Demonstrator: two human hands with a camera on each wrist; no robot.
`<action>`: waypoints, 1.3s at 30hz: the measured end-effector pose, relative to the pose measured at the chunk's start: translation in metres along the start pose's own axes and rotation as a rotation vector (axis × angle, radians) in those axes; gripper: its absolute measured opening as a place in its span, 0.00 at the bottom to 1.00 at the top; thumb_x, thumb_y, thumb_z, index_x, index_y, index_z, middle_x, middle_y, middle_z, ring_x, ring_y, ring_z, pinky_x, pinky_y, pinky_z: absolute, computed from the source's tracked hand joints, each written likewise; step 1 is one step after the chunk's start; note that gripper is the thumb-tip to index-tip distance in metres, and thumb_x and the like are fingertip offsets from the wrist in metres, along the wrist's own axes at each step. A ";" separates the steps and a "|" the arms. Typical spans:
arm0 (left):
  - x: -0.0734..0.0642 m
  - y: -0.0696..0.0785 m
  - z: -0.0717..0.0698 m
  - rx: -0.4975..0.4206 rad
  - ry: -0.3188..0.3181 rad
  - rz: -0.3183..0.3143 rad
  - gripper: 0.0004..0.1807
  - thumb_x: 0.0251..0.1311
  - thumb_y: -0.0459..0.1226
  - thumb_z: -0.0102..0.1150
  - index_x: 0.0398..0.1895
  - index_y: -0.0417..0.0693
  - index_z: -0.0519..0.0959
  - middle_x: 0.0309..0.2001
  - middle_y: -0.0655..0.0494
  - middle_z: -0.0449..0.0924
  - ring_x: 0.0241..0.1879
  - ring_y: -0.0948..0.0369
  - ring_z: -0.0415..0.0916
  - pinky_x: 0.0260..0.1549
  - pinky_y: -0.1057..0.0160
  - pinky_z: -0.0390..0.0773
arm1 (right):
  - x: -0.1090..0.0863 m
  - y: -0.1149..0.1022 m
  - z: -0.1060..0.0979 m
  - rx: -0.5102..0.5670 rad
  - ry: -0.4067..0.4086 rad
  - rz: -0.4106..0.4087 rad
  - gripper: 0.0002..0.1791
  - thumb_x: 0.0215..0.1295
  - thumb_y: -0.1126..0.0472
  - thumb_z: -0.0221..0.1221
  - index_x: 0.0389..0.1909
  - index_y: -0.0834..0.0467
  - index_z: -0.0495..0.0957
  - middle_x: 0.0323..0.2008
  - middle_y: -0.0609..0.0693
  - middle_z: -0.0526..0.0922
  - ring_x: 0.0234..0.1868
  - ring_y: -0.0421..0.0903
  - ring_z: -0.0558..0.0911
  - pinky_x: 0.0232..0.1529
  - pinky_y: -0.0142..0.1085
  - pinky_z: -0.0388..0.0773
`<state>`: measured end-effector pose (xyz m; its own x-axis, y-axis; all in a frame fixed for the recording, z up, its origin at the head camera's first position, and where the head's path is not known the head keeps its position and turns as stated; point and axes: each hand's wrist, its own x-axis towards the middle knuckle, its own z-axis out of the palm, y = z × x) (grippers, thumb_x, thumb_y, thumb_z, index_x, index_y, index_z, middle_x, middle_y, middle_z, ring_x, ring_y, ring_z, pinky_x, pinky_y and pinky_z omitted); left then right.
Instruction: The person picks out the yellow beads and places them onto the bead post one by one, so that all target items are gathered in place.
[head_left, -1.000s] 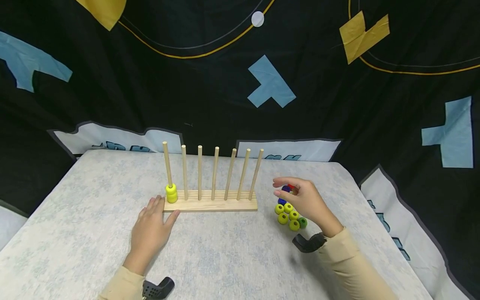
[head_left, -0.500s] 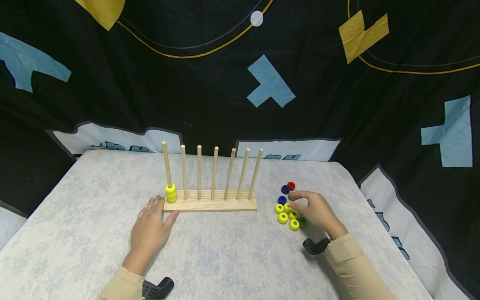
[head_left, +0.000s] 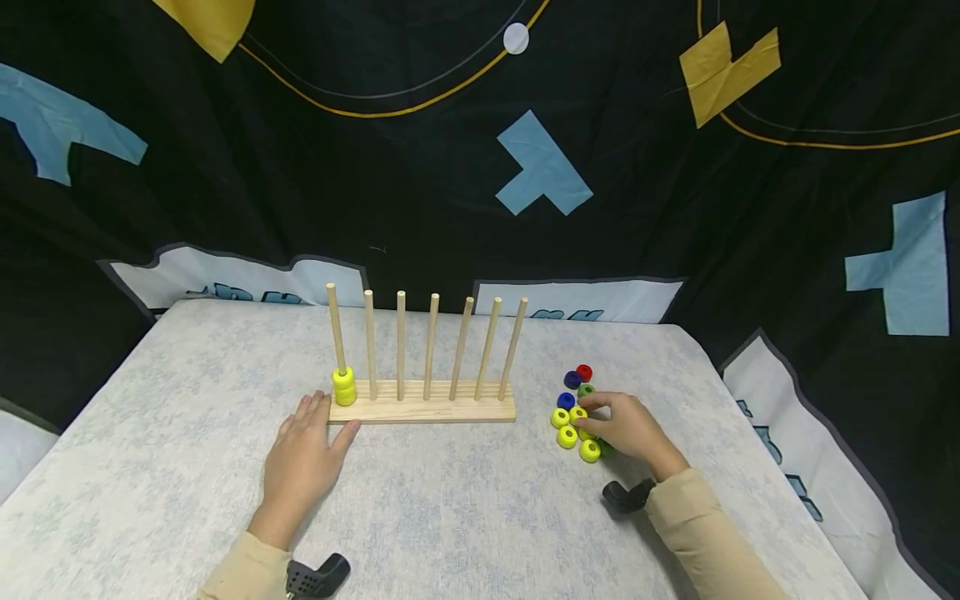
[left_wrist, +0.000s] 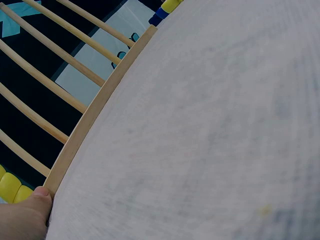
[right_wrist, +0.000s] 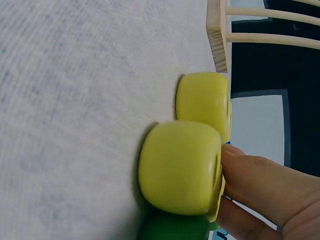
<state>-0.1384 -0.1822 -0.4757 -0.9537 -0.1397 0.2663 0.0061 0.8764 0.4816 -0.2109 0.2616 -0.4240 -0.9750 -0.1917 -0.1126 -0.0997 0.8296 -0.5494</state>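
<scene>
The right hand (head_left: pixel 630 432) has moved nearer along the loose pile, from the end by the red bead (head_left: pixel 584 372) to the yellow beads (head_left: pixel 567 437), so the work seems to centre on these; whether thumb and finger pinch one, I cannot tell. They are glossy, rounded and holed, lying right of the wooden rack (head_left: pixel 427 408). Well apart, the left hand (head_left: pixel 303 458) rests, fingers relaxed, against the rack's left end.
</scene>
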 end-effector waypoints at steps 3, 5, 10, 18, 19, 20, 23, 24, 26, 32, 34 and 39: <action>0.000 0.000 0.000 -0.001 0.004 0.001 0.39 0.68 0.49 0.58 0.69 0.25 0.63 0.69 0.26 0.61 0.72 0.33 0.57 0.71 0.36 0.55 | 0.001 -0.001 0.001 -0.011 -0.005 0.008 0.21 0.65 0.52 0.65 0.56 0.55 0.82 0.55 0.54 0.84 0.67 0.60 0.74 0.67 0.63 0.67; 0.001 0.000 0.000 0.000 0.005 0.001 0.39 0.68 0.49 0.58 0.69 0.26 0.63 0.70 0.26 0.61 0.72 0.33 0.57 0.71 0.36 0.55 | 0.001 -0.002 0.002 -0.010 -0.004 0.015 0.21 0.65 0.53 0.65 0.57 0.56 0.81 0.55 0.54 0.84 0.66 0.60 0.74 0.67 0.63 0.67; 0.001 0.000 0.000 -0.001 0.009 0.002 0.39 0.68 0.48 0.58 0.69 0.25 0.63 0.69 0.26 0.62 0.72 0.33 0.57 0.71 0.36 0.55 | 0.002 -0.003 0.003 -0.007 0.002 0.028 0.21 0.66 0.53 0.65 0.57 0.57 0.81 0.55 0.56 0.84 0.66 0.60 0.74 0.66 0.63 0.67; 0.000 -0.001 0.001 -0.008 0.010 0.002 0.39 0.69 0.49 0.57 0.69 0.26 0.63 0.69 0.26 0.61 0.72 0.33 0.57 0.70 0.35 0.55 | 0.002 -0.001 0.002 -0.027 0.051 0.009 0.20 0.69 0.53 0.61 0.58 0.55 0.80 0.58 0.55 0.82 0.66 0.59 0.75 0.66 0.62 0.69; 0.000 -0.001 0.001 -0.008 0.009 0.002 0.39 0.69 0.49 0.57 0.69 0.26 0.63 0.70 0.26 0.61 0.72 0.33 0.57 0.70 0.34 0.55 | 0.001 -0.001 0.001 -0.021 0.062 0.007 0.20 0.69 0.52 0.61 0.58 0.55 0.80 0.58 0.55 0.83 0.65 0.59 0.76 0.65 0.60 0.70; -0.001 -0.001 0.001 -0.008 0.009 0.001 0.39 0.69 0.50 0.56 0.69 0.26 0.63 0.70 0.26 0.61 0.72 0.33 0.56 0.70 0.34 0.55 | 0.001 -0.002 0.001 -0.016 0.072 0.000 0.20 0.69 0.52 0.61 0.58 0.55 0.80 0.58 0.54 0.83 0.65 0.58 0.76 0.65 0.60 0.71; -0.001 -0.001 0.001 -0.008 0.007 0.001 0.39 0.69 0.50 0.56 0.69 0.26 0.62 0.70 0.26 0.61 0.72 0.33 0.56 0.70 0.34 0.55 | -0.001 -0.005 0.000 -0.006 0.095 -0.022 0.21 0.70 0.50 0.60 0.59 0.55 0.80 0.56 0.53 0.84 0.63 0.56 0.77 0.63 0.58 0.73; -0.001 -0.001 0.000 -0.007 0.006 0.001 0.39 0.69 0.50 0.56 0.69 0.26 0.62 0.70 0.26 0.61 0.72 0.33 0.56 0.70 0.34 0.55 | -0.002 -0.007 0.000 -0.007 0.101 -0.034 0.22 0.70 0.49 0.60 0.59 0.55 0.80 0.56 0.53 0.83 0.62 0.56 0.78 0.63 0.58 0.74; -0.001 -0.001 0.000 -0.007 0.004 0.001 0.39 0.69 0.50 0.56 0.69 0.26 0.62 0.70 0.26 0.61 0.72 0.32 0.56 0.70 0.34 0.55 | -0.003 -0.011 0.000 -0.009 0.117 -0.060 0.22 0.70 0.47 0.60 0.59 0.55 0.80 0.58 0.53 0.83 0.63 0.56 0.77 0.63 0.58 0.74; -0.001 0.000 -0.001 -0.006 0.006 -0.001 0.39 0.69 0.49 0.57 0.69 0.26 0.63 0.70 0.26 0.61 0.72 0.33 0.56 0.71 0.35 0.55 | -0.008 -0.034 0.001 -0.001 0.149 -0.152 0.23 0.68 0.46 0.62 0.57 0.55 0.81 0.60 0.53 0.81 0.61 0.55 0.79 0.58 0.54 0.80; -0.001 0.000 -0.001 -0.005 0.009 -0.002 0.39 0.68 0.49 0.58 0.69 0.26 0.63 0.70 0.26 0.61 0.72 0.33 0.56 0.71 0.35 0.55 | -0.009 -0.043 0.001 0.000 0.156 -0.182 0.23 0.67 0.46 0.63 0.57 0.54 0.81 0.58 0.51 0.82 0.59 0.53 0.80 0.57 0.53 0.81; -0.001 0.000 -0.001 -0.006 0.007 -0.002 0.39 0.68 0.49 0.57 0.69 0.26 0.62 0.70 0.26 0.61 0.72 0.33 0.56 0.71 0.35 0.55 | -0.012 -0.066 0.004 -0.002 0.173 -0.253 0.22 0.65 0.44 0.64 0.55 0.51 0.83 0.51 0.45 0.85 0.42 0.47 0.81 0.42 0.44 0.81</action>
<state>-0.1375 -0.1824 -0.4749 -0.9517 -0.1449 0.2707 0.0057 0.8731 0.4876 -0.1917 0.2073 -0.3894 -0.9385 -0.3002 0.1707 -0.3439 0.7677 -0.5407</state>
